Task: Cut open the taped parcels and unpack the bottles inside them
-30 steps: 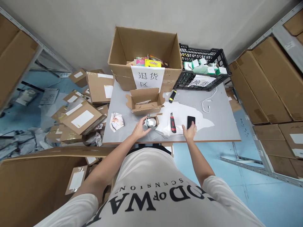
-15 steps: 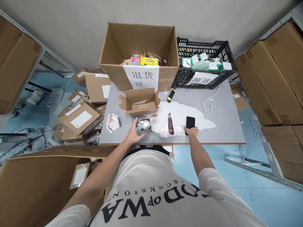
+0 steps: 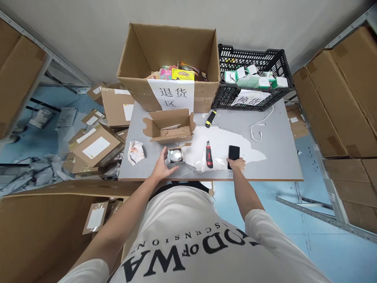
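Observation:
My left hand (image 3: pixel 161 167) is open beside a small open box (image 3: pixel 176 161). Its thumb is apart from the fingers, and the fingertips are at the box's left side. Inside that box sits a shiny, round silver object (image 3: pixel 176 155); its kind I cannot make out. On the right, my right hand (image 3: pixel 237 162) is closed over the lower part of a black phone (image 3: pixel 234 151), which lies on the table. Between the hands lies a red and black utility knife (image 3: pixel 209 155). Behind the small box stands an open brown carton (image 3: pixel 171 138) with its flaps up.
A large cardboard box (image 3: pixel 126 83) and a black plastic crate (image 3: pixel 216 103) stand at the table's (image 3: pixel 277 157) back. A yellow and black cutter (image 3: pixel 211 119), a white cable (image 3: pixel 252 129) and crumpled paper (image 3: pixel 136 152) lie about. Parcels (image 3: pixel 96 150) are piled at left.
The whole view has shifted slightly, so the table's things appear a little further left. Both hands keep about the same places beside the small box and on the phone.

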`<action>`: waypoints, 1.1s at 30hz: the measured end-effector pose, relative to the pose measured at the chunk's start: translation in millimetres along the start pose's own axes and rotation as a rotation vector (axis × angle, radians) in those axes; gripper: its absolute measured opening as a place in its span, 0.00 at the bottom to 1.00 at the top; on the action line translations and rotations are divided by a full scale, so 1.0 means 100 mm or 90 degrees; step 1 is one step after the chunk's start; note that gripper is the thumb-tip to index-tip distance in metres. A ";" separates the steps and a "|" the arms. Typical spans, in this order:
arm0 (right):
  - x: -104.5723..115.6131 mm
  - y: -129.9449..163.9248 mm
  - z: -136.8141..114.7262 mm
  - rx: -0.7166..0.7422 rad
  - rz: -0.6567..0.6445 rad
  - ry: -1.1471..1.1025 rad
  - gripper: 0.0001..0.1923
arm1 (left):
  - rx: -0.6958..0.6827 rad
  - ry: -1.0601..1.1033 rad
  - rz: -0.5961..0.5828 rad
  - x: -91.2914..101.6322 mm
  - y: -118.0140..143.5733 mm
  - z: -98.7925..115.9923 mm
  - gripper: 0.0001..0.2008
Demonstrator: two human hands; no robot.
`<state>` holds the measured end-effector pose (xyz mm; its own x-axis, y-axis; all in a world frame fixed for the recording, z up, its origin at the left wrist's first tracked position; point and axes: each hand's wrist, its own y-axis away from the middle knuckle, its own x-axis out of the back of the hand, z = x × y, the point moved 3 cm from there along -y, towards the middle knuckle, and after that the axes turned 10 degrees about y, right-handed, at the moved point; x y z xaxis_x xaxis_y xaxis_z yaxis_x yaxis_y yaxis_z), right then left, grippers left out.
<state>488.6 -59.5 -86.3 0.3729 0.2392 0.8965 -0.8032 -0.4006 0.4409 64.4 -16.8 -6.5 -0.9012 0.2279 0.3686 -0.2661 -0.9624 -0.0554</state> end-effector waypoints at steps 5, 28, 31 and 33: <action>-0.01 0.00 -0.01 0.009 0.002 0.015 0.40 | 0.004 -0.006 0.005 -0.02 -0.02 -0.03 0.57; -0.17 0.35 0.70 0.396 0.068 0.183 0.26 | 0.016 0.015 0.014 -0.01 0.03 -0.04 0.58; -0.11 0.31 0.60 0.386 0.045 0.213 0.29 | 0.028 0.010 0.019 -0.02 0.04 -0.05 0.58; -0.03 0.21 0.45 0.363 0.042 0.212 0.34 | 0.033 0.011 0.023 -0.03 0.05 -0.06 0.58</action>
<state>491.4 -108.4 -77.7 0.0949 0.4218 0.9017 -0.4129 -0.8075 0.4212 63.8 -21.8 -13.2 -0.9159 0.1949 0.3510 -0.2158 -0.9762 -0.0209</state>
